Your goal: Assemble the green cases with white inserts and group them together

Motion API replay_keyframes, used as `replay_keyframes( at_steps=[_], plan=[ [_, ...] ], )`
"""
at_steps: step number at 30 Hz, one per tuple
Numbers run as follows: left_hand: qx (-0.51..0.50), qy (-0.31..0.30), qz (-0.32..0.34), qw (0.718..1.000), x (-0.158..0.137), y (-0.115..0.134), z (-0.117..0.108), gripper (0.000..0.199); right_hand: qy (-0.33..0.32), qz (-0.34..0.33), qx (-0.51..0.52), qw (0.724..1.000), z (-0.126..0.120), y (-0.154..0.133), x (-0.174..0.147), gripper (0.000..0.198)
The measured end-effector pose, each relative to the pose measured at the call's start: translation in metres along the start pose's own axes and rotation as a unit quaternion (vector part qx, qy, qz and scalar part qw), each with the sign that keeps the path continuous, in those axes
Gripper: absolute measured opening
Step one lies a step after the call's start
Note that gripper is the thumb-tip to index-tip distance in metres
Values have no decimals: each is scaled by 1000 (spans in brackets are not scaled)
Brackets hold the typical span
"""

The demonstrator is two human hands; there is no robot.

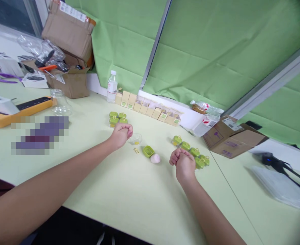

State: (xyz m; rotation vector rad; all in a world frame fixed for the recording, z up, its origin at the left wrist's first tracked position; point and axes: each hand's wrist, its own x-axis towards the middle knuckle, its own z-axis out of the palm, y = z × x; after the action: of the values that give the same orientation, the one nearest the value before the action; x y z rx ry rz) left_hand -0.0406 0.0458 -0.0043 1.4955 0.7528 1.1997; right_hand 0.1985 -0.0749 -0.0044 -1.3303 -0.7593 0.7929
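Observation:
My left hand (123, 134) is closed in a fist above the table, with nothing showing in it. Just right of it lies a small clear plastic cup (136, 139) with a bit of yellow inside. A small yellow ring-like piece (136, 150) is on the table below the cup. Between my hands, an open green lid or small case (148, 151) sits beside a pale pink rounded piece (155, 158). My right hand (184, 163), also a fist with no object visible, is next to a group of small green-lidded containers (185, 146). More such containers (118, 117) stand behind my left hand.
A row of small cardboard boxes (147, 108) lines the back edge, with a water bottle (112, 86) at its left. Bottles (206, 124) and a carton (232, 137) are at the right. An orange power strip (24, 112) and a glass jar (60, 103) stand left.

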Motion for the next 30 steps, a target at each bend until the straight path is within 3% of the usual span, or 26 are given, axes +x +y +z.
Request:
replay_keyframes(
  at_steps=[4,6,10,12,14,22,25,27,30],
  plan=[
    [68,-116,20,991,-11,11,1,12,-28,-44,-57,997,1,0,0,7],
    [154,-171,53,972,-17,18,0,13,-51,-71,-91,992,2,2,-1,11],
    [399,-265,136,867,-24,22,-2,23,-97,-113,-184,972,5,6,-4,15],
    [443,-284,143,838,-24,19,-2,24,-113,-129,-236,956,5,8,-6,18],
    [455,-290,143,830,-23,14,-1,23,-124,-137,-262,947,5,9,-7,20],
    [447,-288,145,834,-22,19,2,17,-116,-158,-295,935,6,8,-9,17],
    [375,-255,145,879,-27,30,10,10,-112,-214,-294,925,8,3,-14,12],
    [317,-219,111,916,-32,35,19,4,-137,-258,-302,908,10,-1,-19,16],
    [259,-189,78,944,-40,36,34,8,-176,-295,-291,893,15,-6,-27,12]
  ],
)
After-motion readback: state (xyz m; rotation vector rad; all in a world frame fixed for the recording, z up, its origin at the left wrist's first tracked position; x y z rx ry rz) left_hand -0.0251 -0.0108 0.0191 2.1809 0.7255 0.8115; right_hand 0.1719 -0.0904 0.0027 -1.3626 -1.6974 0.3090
